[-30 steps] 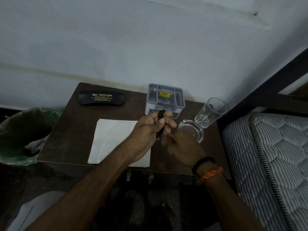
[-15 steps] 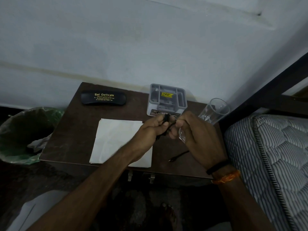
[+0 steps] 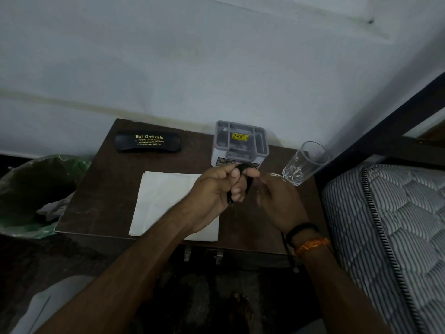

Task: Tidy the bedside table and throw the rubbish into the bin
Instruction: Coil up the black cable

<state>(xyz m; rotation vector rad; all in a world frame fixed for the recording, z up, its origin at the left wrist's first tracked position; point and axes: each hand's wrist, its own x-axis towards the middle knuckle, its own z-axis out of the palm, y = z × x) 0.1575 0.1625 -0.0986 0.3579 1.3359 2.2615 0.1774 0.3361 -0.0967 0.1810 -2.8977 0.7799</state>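
Note:
Above the dark wooden bedside table, both hands hold a thin black cable. My left hand is closed around it as a small bundle, and one end pokes out below the fingers. My right hand pinches the cable's top with thumb and fingertip. A thin black cord hangs beside my right wrist. A white folded tissue lies flat on the table, partly under my left forearm. The bin, lined with a green bag and holding crumpled rubbish, stands left of the table.
A black spectacle case lies at the back left. At the back middle stands a grey organiser box, and a clear glass stands at the right. Another glass piece is mostly hidden by my right hand. A striped mattress borders the right side.
The cable's loose end that lay on the table has been drawn up off it. My right hand has shifted lower and right while both hands stay on the cable.

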